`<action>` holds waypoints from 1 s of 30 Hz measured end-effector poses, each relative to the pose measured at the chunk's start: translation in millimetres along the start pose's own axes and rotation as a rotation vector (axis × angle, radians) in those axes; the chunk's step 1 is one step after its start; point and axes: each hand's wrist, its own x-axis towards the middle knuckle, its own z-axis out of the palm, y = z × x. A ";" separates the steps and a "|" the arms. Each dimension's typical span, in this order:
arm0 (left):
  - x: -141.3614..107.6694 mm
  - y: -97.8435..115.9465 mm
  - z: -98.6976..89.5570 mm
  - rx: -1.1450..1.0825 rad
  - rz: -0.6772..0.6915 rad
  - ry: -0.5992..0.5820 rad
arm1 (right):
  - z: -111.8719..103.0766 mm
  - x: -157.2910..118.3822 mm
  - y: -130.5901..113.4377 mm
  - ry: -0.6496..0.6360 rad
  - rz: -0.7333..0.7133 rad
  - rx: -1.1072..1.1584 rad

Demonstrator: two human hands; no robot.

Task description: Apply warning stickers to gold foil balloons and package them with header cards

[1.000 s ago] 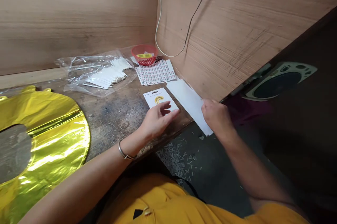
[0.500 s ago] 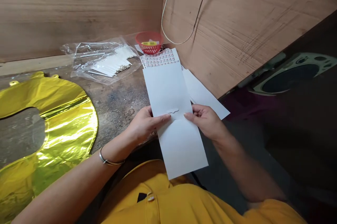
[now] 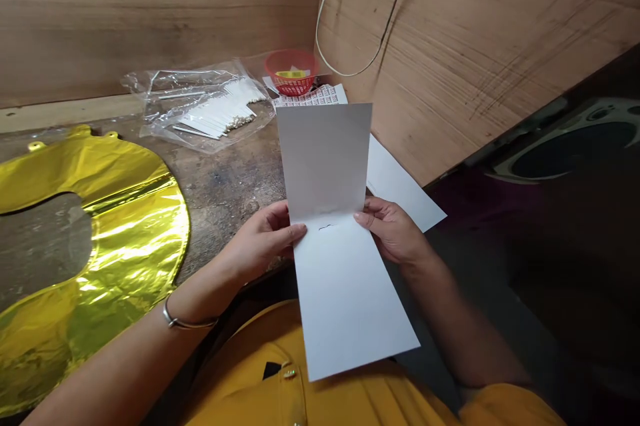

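Note:
A long white card point(image 3: 350, 299) is between my hands, bent across its middle so the far half tilts up and the near half slopes toward me. A small wavy cut shows near the fold. My left hand point(image 3: 267, 236) grips the left edge at the fold, thumb on top and fingers behind. At the right edge my right hand point(image 3: 393, 229) pinches it the same way. Behind the right hand lies another white card point(image 3: 403, 183). Beyond the held card, a printed sheet point(image 3: 320, 96) with rows of small labels is partly covered.
To the left lies a shiny gold foil balloon point(image 3: 135, 226). A clear plastic bag point(image 3: 200, 83) of white sticks point(image 3: 213, 121) rests farther back on the worn tabletop point(image 3: 225, 186). A red basket point(image 3: 293, 83) stands in the corner, under a hanging cable point(image 3: 350, 73).
The card has gone from nearly flat to bent, its far half raised. My left thumb has slid outward to the left edge. The view has shifted slightly.

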 end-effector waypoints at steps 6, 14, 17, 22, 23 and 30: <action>0.2 -8.3 0.8 -0.004 0.077 0.123 | -15.7 4.4 -10.3 -0.144 0.176 -0.032; -3.3 -9.0 5.1 0.576 0.413 0.138 | -8.7 15.9 -11.9 -0.136 0.108 -0.374; -5.0 -2.8 -0.7 0.524 0.339 0.079 | -5.6 9.6 -12.2 -0.096 0.010 -0.473; -2.4 8.0 -1.3 0.751 0.199 0.009 | 3.9 -5.4 -17.8 -0.075 -0.163 -0.669; -2.7 9.3 0.8 0.821 0.211 0.014 | 6.0 -7.8 -18.8 -0.081 -0.178 -0.679; -8.0 -10.0 11.5 0.542 0.226 0.097 | 5.7 -15.5 -10.6 -0.028 -0.158 -0.523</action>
